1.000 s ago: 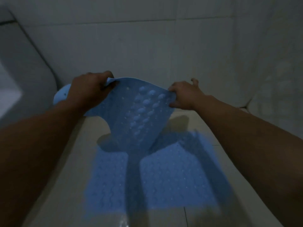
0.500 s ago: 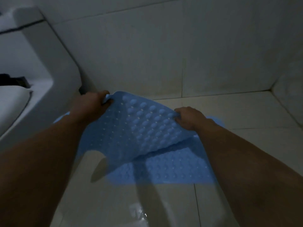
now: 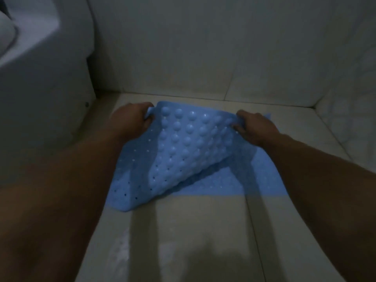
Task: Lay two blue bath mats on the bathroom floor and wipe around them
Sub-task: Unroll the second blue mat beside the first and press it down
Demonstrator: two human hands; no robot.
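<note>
I hold a blue rubber bath mat (image 3: 183,147) by its far edge, its suction-cup underside facing me and its near end drooping to the tiled floor (image 3: 199,224). My left hand (image 3: 132,119) grips the mat's far left corner; my right hand (image 3: 254,125) grips the far right corner. Beneath it a second blue mat (image 3: 262,180) lies flat on the floor, partly covered by the held one. The room is dim.
A white toilet (image 3: 46,64) stands at the left, close to the mats. Tiled walls (image 3: 203,47) close the corner behind and to the right. Wet, shiny floor tile stretches toward me below the mats.
The held mat has come lower and nearer the floor, its near end now touching the tiles. My view has tilted down and closer; both hands keep their grip.
</note>
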